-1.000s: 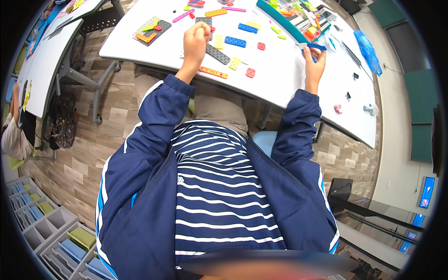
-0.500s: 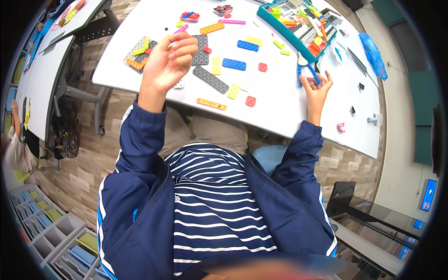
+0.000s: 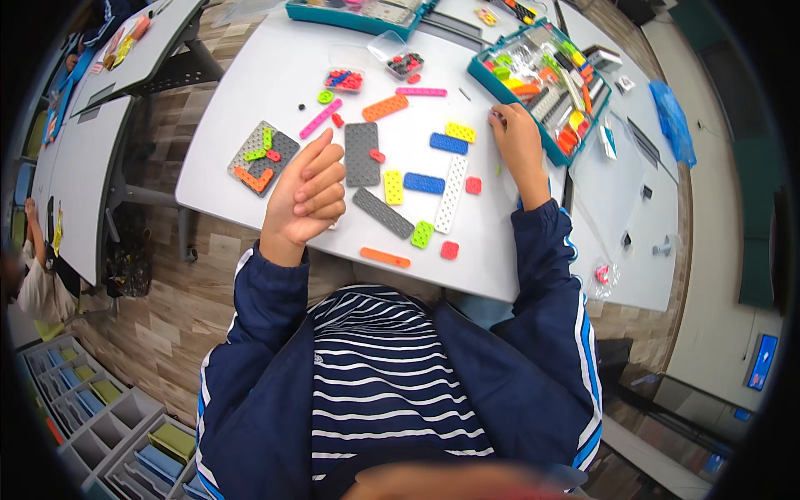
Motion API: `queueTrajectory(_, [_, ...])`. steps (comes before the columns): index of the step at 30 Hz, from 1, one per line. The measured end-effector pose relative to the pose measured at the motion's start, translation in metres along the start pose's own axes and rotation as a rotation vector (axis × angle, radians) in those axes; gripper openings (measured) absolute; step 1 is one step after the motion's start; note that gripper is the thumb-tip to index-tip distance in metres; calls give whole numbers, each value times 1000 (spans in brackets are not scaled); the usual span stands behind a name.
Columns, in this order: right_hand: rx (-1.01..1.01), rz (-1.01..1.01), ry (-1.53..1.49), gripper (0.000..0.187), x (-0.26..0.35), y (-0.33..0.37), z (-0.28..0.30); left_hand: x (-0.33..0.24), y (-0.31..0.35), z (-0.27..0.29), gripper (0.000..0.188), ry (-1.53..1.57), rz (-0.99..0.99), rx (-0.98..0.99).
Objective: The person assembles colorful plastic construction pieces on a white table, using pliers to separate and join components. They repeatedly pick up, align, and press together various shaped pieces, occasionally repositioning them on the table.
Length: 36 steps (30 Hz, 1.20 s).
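- The teal parts case (image 3: 487,76), full of coloured building pieces, is lying open on the bench (image 3: 487,229), just beside the right hand (image 3: 521,140) and at one o'clock from it.
- The right hand is reaching low over the bench, its thumb and fingertips bunching close together; whether they are pinching anything, I cannot tell.
- A yellow perforated plate (image 3: 460,132) and a blue perforated plate (image 3: 448,143) are lying side by side at nine o'clock from that hand, and a long white perforated beam (image 3: 451,196) is lying at eight.
- The left hand (image 3: 307,187) is hovering near the bench's close edge, fingers curling and pressing against one another; I cannot tell whether it is holding anything.
- At two o'clock from the left hand, a dark grey perforated plate (image 3: 360,171) is carrying a small red connector (image 3: 377,156).
- At ten o'clock, a grey baseplate (image 3: 284,148) is carrying yellow-green and orange pieces.
- A dark grey beam (image 3: 383,213) is lying slantwise at four.
- Farther out, a blue plastic bag (image 3: 671,121) is lying at three o'clock from the right hand.
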State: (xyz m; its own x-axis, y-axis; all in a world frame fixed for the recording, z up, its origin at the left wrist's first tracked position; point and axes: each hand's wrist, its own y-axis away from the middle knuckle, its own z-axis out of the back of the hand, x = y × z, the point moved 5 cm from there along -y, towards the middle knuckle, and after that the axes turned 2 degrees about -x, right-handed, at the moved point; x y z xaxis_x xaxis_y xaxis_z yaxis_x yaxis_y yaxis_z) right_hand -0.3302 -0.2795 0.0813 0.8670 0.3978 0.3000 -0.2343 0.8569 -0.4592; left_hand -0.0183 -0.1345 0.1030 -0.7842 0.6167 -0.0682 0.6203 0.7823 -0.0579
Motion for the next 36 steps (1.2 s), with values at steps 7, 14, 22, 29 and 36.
queueTrajectory(7, [-27, -75, -109, 9, -2, -13, -17, -40, 29, 17, 51, -144, -285, -230])
queueTrajectory(14, [70, -151, -22, 13, -4, -29, -19, -51, 1, 36, 48, -311, -342, -262])
queueTrajectory(22, [109, -102, -295, 17, 50, -75, -23, -35, -13, 47, 57, -237, -149, -128])
queueTrajectory(29, [134, 88, -349, 16, 107, -125, -81, -27, -12, 53, 61, -237, -68, -50])
queueTrajectory(36, [36, 128, -398, 12, 97, -99, -37, -24, -10, 54, 71, -210, 22, -14])
